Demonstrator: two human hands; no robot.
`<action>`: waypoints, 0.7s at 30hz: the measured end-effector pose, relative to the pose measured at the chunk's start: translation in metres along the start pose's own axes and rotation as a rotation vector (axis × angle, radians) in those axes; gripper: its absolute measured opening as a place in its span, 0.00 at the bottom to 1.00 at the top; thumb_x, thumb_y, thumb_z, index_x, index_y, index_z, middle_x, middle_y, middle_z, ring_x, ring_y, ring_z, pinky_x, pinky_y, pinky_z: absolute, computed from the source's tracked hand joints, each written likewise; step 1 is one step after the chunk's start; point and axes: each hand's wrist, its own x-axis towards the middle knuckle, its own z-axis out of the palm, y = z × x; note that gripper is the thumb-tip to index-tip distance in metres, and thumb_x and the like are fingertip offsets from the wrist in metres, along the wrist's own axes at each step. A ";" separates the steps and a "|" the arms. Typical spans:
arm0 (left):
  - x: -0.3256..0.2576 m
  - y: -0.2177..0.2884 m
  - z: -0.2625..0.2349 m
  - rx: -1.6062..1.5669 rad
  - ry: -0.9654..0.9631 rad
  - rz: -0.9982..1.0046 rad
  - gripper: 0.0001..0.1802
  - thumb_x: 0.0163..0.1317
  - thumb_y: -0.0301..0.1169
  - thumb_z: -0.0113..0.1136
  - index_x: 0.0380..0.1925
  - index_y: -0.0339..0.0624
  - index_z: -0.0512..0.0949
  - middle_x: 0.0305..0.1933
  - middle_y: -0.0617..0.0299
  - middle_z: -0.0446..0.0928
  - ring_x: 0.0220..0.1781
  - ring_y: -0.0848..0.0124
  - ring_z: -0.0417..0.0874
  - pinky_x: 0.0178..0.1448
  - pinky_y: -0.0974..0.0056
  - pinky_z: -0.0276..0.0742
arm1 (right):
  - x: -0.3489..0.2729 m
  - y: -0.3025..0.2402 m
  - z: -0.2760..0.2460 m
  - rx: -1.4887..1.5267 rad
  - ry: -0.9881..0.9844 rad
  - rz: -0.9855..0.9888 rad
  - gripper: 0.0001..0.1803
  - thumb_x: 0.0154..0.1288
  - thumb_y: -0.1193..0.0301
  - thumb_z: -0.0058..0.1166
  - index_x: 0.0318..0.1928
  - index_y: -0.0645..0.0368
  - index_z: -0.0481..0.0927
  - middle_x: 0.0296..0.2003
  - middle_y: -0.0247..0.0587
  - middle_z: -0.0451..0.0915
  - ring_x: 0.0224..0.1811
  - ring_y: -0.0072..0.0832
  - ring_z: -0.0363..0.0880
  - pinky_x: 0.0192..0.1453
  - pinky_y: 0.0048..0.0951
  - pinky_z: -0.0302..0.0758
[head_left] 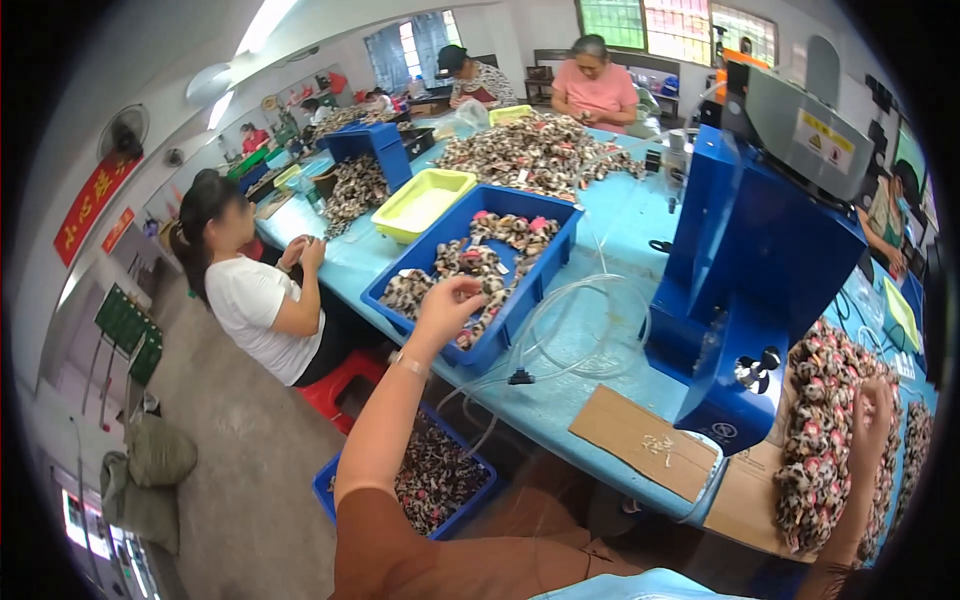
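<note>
Small patterned pieces (478,262): heaped in a blue bin (548,262) on the light-blue table (590,345), ahead and to the left in the head view; brown, white and pink in colour.
Left hand (447,303): extended over the near end of the blue bin; fingers curled down and pinched together over the pieces; whether one piece is gripped cannot be told.
Right hand (876,412): laid against a second heap of like pieces (825,430) at the right; fingers spread flat on the pile, nothing clasped.
Second heap: piled on a cardboard sheet (640,438) beside a blue machine (745,270).
Clear tubing (585,330): coiled on the table between the blue bin and the machine.
Yellow tray (423,203): set just beyond the blue bin.
Floor bin (438,480): blue, filled with similar pieces, under the table edge.
Other persons: one in a white shirt (255,300) seated at the left table edge; two more (595,85) at the far end.
</note>
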 end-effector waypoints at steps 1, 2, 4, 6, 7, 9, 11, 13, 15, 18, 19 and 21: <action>0.017 -0.021 0.003 0.074 0.008 0.018 0.18 0.49 0.28 0.65 0.43 0.39 0.80 0.41 0.55 0.81 0.39 0.67 0.83 0.45 0.65 0.78 | -0.012 -0.021 -0.001 0.094 -0.031 0.063 0.03 0.65 0.76 0.51 0.38 0.61 0.73 0.40 0.37 0.74 0.43 0.26 0.71 0.39 0.24 0.65; 0.033 -0.020 0.009 0.291 -0.070 0.057 0.21 0.45 0.27 0.65 0.43 0.43 0.81 0.40 0.53 0.81 0.40 0.60 0.83 0.48 0.60 0.78 | -0.023 -0.035 -0.008 0.172 -0.062 0.136 0.02 0.65 0.76 0.50 0.36 0.60 0.72 0.38 0.35 0.73 0.40 0.23 0.71 0.36 0.22 0.64; 0.062 -0.043 0.019 0.599 -0.371 0.260 0.24 0.43 0.27 0.65 0.46 0.49 0.81 0.44 0.49 0.79 0.48 0.52 0.79 0.53 0.57 0.75 | -0.040 -0.074 -0.010 0.217 -0.164 0.160 0.03 0.62 0.79 0.50 0.32 0.61 0.70 0.33 0.33 0.71 0.33 0.21 0.67 0.34 0.22 0.62; 0.080 -0.033 0.045 0.785 -0.507 0.154 0.24 0.46 0.29 0.64 0.48 0.50 0.80 0.46 0.48 0.79 0.50 0.52 0.79 0.56 0.56 0.73 | -0.057 -0.099 -0.003 0.232 -0.168 0.142 0.04 0.57 0.80 0.52 0.29 0.62 0.70 0.32 0.37 0.72 0.34 0.27 0.70 0.34 0.25 0.64; 0.081 -0.025 0.053 0.835 -0.512 0.106 0.24 0.47 0.30 0.64 0.49 0.50 0.80 0.46 0.48 0.79 0.51 0.53 0.79 0.57 0.55 0.73 | -0.062 -0.110 -0.002 0.223 -0.163 0.143 0.04 0.57 0.80 0.52 0.29 0.62 0.70 0.32 0.37 0.72 0.34 0.27 0.70 0.34 0.25 0.64; 0.091 -0.032 0.059 0.863 -0.602 0.083 0.24 0.47 0.32 0.65 0.49 0.49 0.79 0.46 0.47 0.80 0.50 0.52 0.80 0.55 0.55 0.74 | -0.071 -0.123 -0.002 0.285 -0.284 0.189 0.03 0.56 0.81 0.52 0.30 0.63 0.71 0.32 0.39 0.72 0.33 0.29 0.71 0.33 0.26 0.65; 0.100 -0.040 0.059 0.891 -0.698 0.062 0.24 0.47 0.33 0.67 0.48 0.48 0.79 0.45 0.47 0.80 0.49 0.51 0.80 0.53 0.55 0.75 | -0.082 -0.122 0.000 0.263 -0.271 0.168 0.03 0.56 0.81 0.52 0.30 0.63 0.72 0.31 0.40 0.71 0.32 0.29 0.71 0.32 0.26 0.65; 0.100 -0.052 0.043 0.720 -0.619 0.059 0.22 0.47 0.34 0.67 0.45 0.45 0.79 0.42 0.49 0.81 0.46 0.52 0.82 0.51 0.57 0.77 | -0.092 -0.120 -0.002 0.251 -0.265 0.148 0.03 0.55 0.82 0.52 0.30 0.64 0.72 0.31 0.40 0.71 0.31 0.29 0.71 0.31 0.26 0.65; 0.088 -0.062 0.019 0.525 -0.303 0.116 0.18 0.49 0.33 0.68 0.41 0.40 0.79 0.38 0.53 0.82 0.41 0.63 0.83 0.46 0.62 0.77 | -0.101 -0.119 -0.004 0.327 -0.291 0.245 0.03 0.56 0.83 0.52 0.30 0.65 0.72 0.32 0.42 0.72 0.31 0.29 0.72 0.31 0.26 0.65; 0.061 -0.027 -0.011 -0.058 -0.153 -0.082 0.18 0.58 0.31 0.61 0.48 0.39 0.74 0.41 0.58 0.81 0.41 0.70 0.82 0.44 0.66 0.77 | -0.117 -0.122 0.006 0.378 -0.269 0.169 0.01 0.60 0.81 0.51 0.31 0.65 0.73 0.30 0.38 0.72 0.28 0.22 0.71 0.32 0.21 0.66; 0.044 0.007 -0.012 -0.337 -0.122 -0.193 0.20 0.60 0.32 0.59 0.52 0.38 0.71 0.42 0.58 0.80 0.41 0.70 0.81 0.43 0.67 0.77 | -0.123 -0.126 0.014 0.383 -0.270 0.193 0.01 0.60 0.81 0.51 0.31 0.65 0.73 0.30 0.38 0.72 0.28 0.22 0.71 0.32 0.21 0.66; 0.008 0.034 -0.013 -0.652 -0.192 -0.222 0.19 0.67 0.33 0.53 0.56 0.45 0.65 0.47 0.62 0.78 0.44 0.74 0.80 0.43 0.68 0.77 | -0.130 -0.145 0.038 0.578 -0.279 0.254 0.04 0.54 0.83 0.54 0.32 0.65 0.76 0.28 0.42 0.73 0.31 0.28 0.74 0.34 0.22 0.68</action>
